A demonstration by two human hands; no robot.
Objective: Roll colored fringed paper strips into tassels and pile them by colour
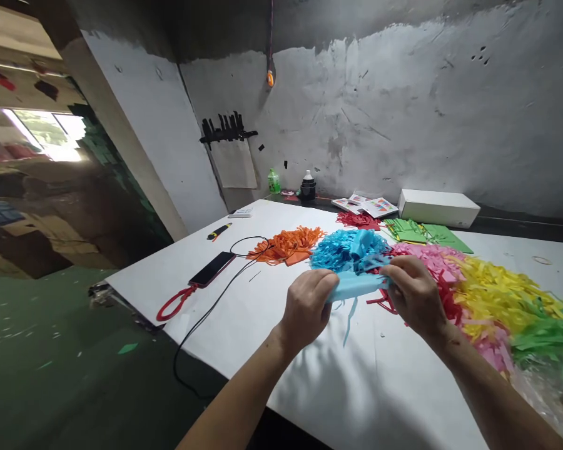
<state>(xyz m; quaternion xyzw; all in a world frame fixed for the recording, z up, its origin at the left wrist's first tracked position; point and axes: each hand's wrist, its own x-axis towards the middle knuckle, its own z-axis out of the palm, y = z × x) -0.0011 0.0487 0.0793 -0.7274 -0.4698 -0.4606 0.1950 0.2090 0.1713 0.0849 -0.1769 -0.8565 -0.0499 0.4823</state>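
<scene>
Over the white table [328, 400], I hold a folded piece of light blue tissue paper [356, 285] stretched between both hands. My left hand [309, 300] is closed round its left end. At the right end, the fingers of my right hand [413, 290] pinch the paper, where it is cut into thin strips. A loose strip hangs below it. Just behind lies a heap of blue fringed paper [342, 247], partly hidden by the held piece. To its left is an orange fringed heap [291, 244].
Pink, red, yellow [502, 294] and green fringed paper covers the right side. Green bundles [413, 231] and a white box [438, 207] stand at the back. On the left lie a phone [213, 269] with a red strap, a black cable and a cutter knife [219, 231].
</scene>
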